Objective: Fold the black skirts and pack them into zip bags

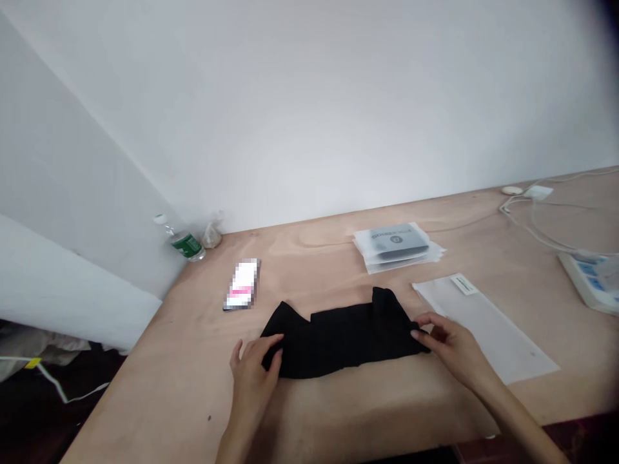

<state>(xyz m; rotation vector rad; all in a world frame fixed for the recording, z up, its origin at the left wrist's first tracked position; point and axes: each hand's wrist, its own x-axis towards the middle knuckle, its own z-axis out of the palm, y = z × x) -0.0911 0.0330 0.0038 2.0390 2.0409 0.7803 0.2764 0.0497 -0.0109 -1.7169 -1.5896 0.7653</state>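
Observation:
A black cloth garment [338,338] lies spread crosswise on the table, with a raised corner near each end. At its left end, my left hand [256,364] pinches the fabric between thumb and fingers. My right hand [445,338] grips the right end the same way, fingertips at the edge. Just beyond my right hand lies a flat frosted plastic bag [488,328] with a white label [463,284] near its top. The garment's exact kind is not clear from its folded shape.
A stack of packed frosted bags [396,245] sits near the wall. A phone [242,283] lies at left, with a water bottle [186,243] and a small crumpled bag [211,234] behind it. White cables [527,225] and a white-and-blue device [592,277] occupy the right side of the wooden table [159,380].

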